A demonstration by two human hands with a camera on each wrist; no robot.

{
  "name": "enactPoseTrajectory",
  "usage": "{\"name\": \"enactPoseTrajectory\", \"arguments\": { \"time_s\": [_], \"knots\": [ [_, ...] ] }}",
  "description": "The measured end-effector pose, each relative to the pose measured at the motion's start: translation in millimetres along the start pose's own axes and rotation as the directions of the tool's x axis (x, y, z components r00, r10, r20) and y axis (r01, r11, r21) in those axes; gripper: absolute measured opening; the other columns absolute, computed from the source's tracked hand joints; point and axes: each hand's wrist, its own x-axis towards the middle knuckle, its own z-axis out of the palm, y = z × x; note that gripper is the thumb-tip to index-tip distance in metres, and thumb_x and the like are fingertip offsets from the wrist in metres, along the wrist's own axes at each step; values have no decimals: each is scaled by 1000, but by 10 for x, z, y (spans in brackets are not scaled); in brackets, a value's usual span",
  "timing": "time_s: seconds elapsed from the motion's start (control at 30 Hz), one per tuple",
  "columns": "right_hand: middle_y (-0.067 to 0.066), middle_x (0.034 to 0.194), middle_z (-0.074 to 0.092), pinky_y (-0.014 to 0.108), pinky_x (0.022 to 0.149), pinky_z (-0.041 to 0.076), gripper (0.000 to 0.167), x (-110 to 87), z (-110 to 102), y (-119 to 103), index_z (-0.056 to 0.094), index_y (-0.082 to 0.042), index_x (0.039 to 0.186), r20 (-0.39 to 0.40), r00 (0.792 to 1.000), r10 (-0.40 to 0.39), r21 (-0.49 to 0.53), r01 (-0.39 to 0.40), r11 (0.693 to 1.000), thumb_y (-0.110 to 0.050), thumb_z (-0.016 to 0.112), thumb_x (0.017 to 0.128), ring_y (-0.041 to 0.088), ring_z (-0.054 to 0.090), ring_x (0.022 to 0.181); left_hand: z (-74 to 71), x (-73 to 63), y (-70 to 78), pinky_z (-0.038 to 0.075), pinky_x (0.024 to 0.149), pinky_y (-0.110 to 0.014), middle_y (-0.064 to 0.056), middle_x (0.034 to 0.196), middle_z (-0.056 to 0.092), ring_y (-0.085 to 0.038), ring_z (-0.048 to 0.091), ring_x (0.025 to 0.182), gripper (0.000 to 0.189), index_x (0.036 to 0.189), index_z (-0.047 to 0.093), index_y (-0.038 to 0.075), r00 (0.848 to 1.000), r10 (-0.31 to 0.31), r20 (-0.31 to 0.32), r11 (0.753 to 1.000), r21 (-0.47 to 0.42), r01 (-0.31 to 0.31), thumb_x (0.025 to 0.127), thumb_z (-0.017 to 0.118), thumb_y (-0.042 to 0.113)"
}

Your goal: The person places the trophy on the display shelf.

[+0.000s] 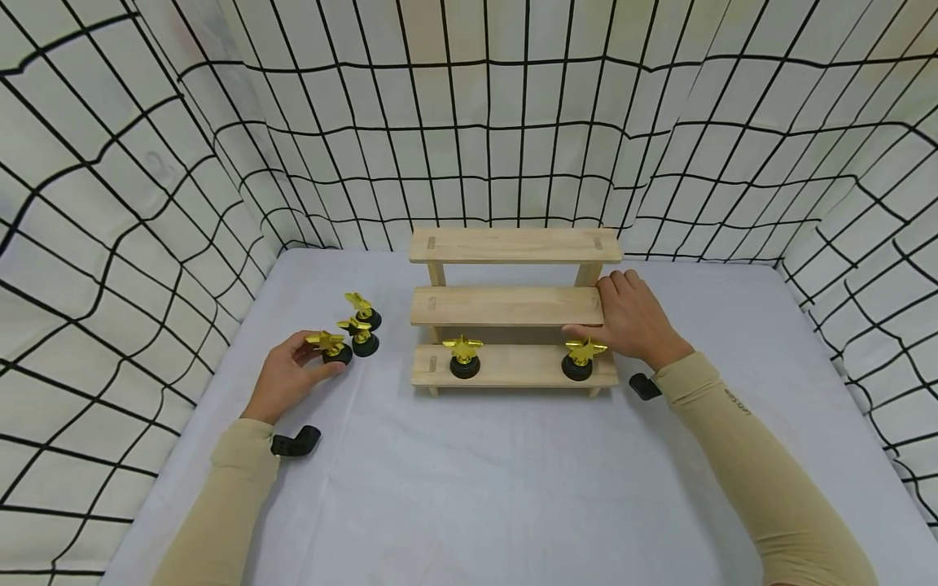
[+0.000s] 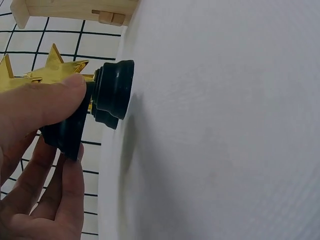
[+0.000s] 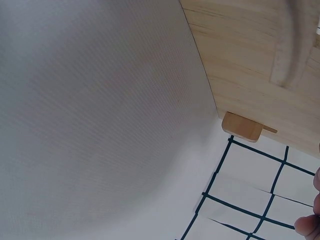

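Left hand (image 1: pixel 288 380) pinches a trophy (image 1: pixel 336 352) at nine o'clock from the stand (image 1: pixel 506 306), whose three-o'clock end the right hand (image 1: pixel 636 321) grips.

One three-tier wooden stand (image 1: pixel 506 308), right hand (image 1: pixel 636 319) gripping its right end; two star trophies (image 1: pixel 465 366) on near tier; three gold-topped trophies (image 1: pixel 365 343), left (nearest held by left hand (image 1: pixel 289 378)).

The trophy stars (image 1: pixel 463 349) look glossy and metallic, their bases (image 1: pixel 465 367) smooth plastic, the rack (image 1: pixel 506 306) matt wood, the sheet (image 1: pixel 469 480) matt cloth.

Lettering (image 1: pixel 737 401) on the right sleeve (image 1: pixel 764 480) — too small to read; left wrist view's edge cuts off 1 gold star (image 2: pixel 6 75).
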Motion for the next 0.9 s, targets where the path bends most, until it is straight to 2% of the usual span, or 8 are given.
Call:
{"name": "enactPoseTrajectory", "arguments": {
  "time_s": [0.23,0.3,0.53,0.67,0.73,0.8,0.9],
  "knots": [
    [14,84,54,38,73,38,106,-11,5,12,59,5,103,1,1000,-6,4,6,1000,-98,42,79,28,46,79,-9,-35,58,47,116,-53,-17,140,58,-38,57,137,62,137,54,4,1000,25,-5,1000,5,-25,88,85,28],
    [14,84,54,38,73,38,107,-8,6,12,59,5,103,3,1000,-8,-1,8,1000,-98,40,79,28,45,79,-22,-42,76,47,116,-52,-16,140,58,-37,58,136,62,136,55,4,999,34,-8,999,4,-34,88,85,29],
    [14,85,55,39,75,39,89,40,-53,28,59,5,103,14,1000,9,-5,-9,1000,-79,68,77,29,46,81,-92,-26,191,48,114,-53,-15,140,58,-36,58,136,64,137,54,4,997,63,-32,998,16,-63,89,83,35],
    [14,87,56,39,76,41,86,42,-62,19,59,4,104,26,1000,10,-2,-10,1000,-75,73,75,29,47,82,-128,-46,237,49,113,-52,-14,140,58,-28,59,130,66,138,54,4,996,71,-60,997,34,-69,90,81,41],
    [14,87,56,39,76,41,86,26,-61,2,59,4,104,24,1000,8,0,-8,1000,-75,74,75,29,48,82,-143,-67,255,52,111,-42,-12,139,59,-14,59,125,65,137,55,6,994,79,-73,996,43,-76,90,81,42],
    [13,87,57,38,75,42,88,5,-43,-10,60,4,105,24,1000,5,-2,-5,1000,-78,72,75,28,48,83,-159,-93,273,54,107,-26,-11,138,60,0,55,118,63,136,56,7,992,90,-87,995,51,-86,90,81,43],
    [12,88,57,37,75,42,89,-16,-17,-27,60,3,106,29,1000,12,1,-12,1000,-80,70,76,27,48,84,-178,-137,317,46,95,-4,-9,137,61,15,49,109,61,135,57,8,987,116,-108,992,54,-111,90,81,42]
  ]
}}
